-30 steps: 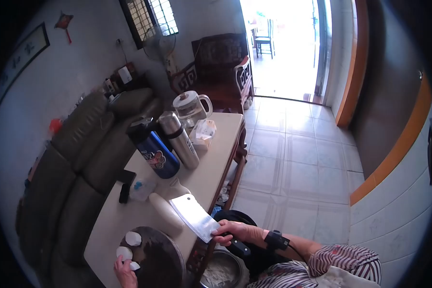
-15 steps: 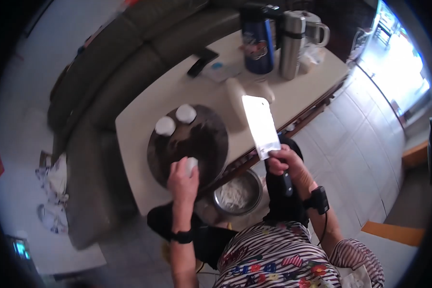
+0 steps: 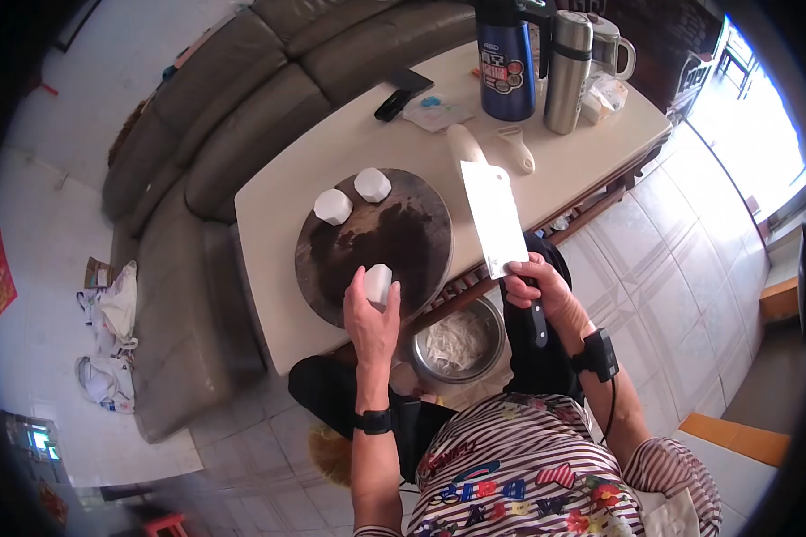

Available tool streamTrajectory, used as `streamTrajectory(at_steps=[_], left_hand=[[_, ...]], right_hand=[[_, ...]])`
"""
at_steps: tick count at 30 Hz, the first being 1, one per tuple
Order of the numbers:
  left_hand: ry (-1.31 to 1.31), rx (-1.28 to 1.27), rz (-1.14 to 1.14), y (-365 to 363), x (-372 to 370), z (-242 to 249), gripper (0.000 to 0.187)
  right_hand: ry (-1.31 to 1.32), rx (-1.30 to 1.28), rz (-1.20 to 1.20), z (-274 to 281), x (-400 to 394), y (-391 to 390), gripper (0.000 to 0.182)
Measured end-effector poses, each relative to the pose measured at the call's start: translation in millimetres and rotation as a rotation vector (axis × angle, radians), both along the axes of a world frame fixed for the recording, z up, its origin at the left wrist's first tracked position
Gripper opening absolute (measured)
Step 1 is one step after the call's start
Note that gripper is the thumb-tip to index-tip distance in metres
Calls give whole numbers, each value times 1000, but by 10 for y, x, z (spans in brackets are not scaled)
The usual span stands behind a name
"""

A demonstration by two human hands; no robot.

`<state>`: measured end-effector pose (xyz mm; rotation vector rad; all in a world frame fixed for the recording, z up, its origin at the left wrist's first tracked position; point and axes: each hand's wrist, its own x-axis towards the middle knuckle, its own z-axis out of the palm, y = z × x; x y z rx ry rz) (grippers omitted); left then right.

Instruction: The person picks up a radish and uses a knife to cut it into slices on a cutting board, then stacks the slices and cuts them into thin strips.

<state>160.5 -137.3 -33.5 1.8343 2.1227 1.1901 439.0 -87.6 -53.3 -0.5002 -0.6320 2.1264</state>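
Note:
My left hand (image 3: 372, 318) is closed round a white radish chunk (image 3: 378, 283) with cut faces, at the near edge of the round dark chopping board (image 3: 394, 242). Two similar white chunks (image 3: 333, 207) stand at the board's far left; wet dark patches mark its surface. My right hand (image 3: 537, 291) grips the black handle of a cleaver (image 3: 495, 219), its bright blade raised and pointing away from me, right of the board. Behind the blade lies a long pale radish (image 3: 464, 143), partly hidden, beside a cream peeler (image 3: 516, 149).
Below the table edge, between my knees, sits a metal bowl (image 3: 457, 345) of pale peelings. A blue flask (image 3: 508, 67), a steel thermos (image 3: 569, 76) and a jug (image 3: 611, 49) stand at the table's back right. A grey sofa (image 3: 242, 116) curves behind the table (image 3: 269, 224).
The view has shifted, so the table and board appear higher and further right. Around the chunk, my left fingers have spread a little. The cleaver stays raised in my right hand.

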Motion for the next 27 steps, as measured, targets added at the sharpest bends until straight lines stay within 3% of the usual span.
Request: streamTrajectory(at_steps=[2,4,5,7,11,13,15,19,23,27], left_hand=[[-62,-26,-3,12,-42,-60,50],[-110,1,-8,6,-61,-105,43],[-110,1,-8,-14,-58,-118,43],[-43,116,-7,-35,-22,-109,39],[113,237,7,50,-105,-241,44],[80,200,-27,50,-99,-224,43],[141,133,-200,16,-86,-174,39],[-9,113,-243,-46,-163,-221,44],[-184,98,-86,-102,-50,-70,52],[-76,-38,-101,-64,-160,-118,53]], right_hand=[[-13,17,-1,24,-37,1,18],[-291,140,26,100,-64,-23,23],[-291,141,26,123,-74,-38,23],[-553,360,83,211,-85,-55,29],[-800,482,80,388,-168,-126,36],[-862,484,80,452,-213,-139,34],[-973,493,86,474,-250,-146,33],[-979,496,67,373,-301,-164,32],[-986,485,82,304,-364,-209,35],[-968,474,99,240,-413,-231,34]])
